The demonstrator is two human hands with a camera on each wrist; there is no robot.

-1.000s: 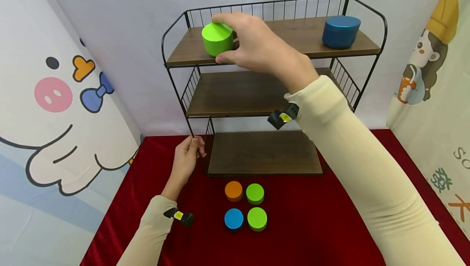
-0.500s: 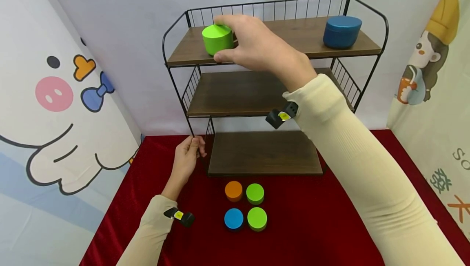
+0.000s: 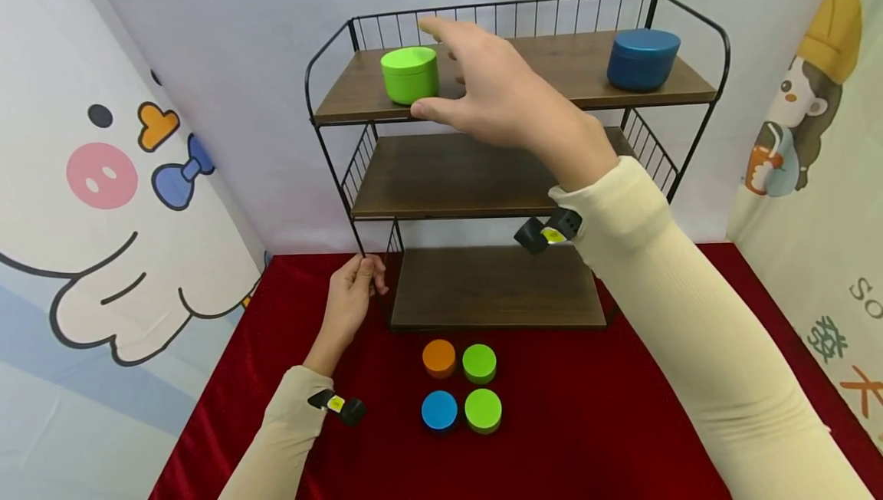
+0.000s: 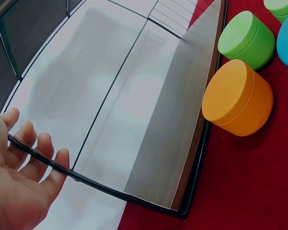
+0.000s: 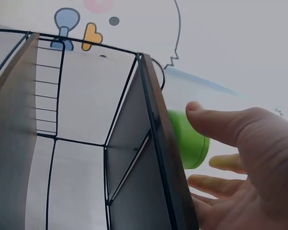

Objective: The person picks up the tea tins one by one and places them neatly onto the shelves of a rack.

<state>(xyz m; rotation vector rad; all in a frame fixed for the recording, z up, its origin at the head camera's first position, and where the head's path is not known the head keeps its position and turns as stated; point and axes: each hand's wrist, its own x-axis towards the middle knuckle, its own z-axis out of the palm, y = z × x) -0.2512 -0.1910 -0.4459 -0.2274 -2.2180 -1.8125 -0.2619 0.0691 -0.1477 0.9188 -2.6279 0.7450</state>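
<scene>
Green tin (image 3: pixel 410 75) sits upright on top shelf (image 3: pixel 552 63) of wire rack (image 3: pixel 690 147), left end, lid on. Right hand (image 3: pixel 493 93) just beside it on its right, fingers spread and loose, thumb low near tin's base, not gripping; wrist view can't tell if thumb touches. Blue tin (image 3: pixel 642 59) at far right of same shelf, well apart. Left hand (image 3: pixel 350 297) pinches rack's front left leg down by red cloth (image 3: pixel 586 423). 4 small tins in front of rack: orange (image 3: pixel 439 357), green (image 3: pixel 479 363), blue (image 3: pixel 439 411), green (image 3: pixel 483 411).
</scene>
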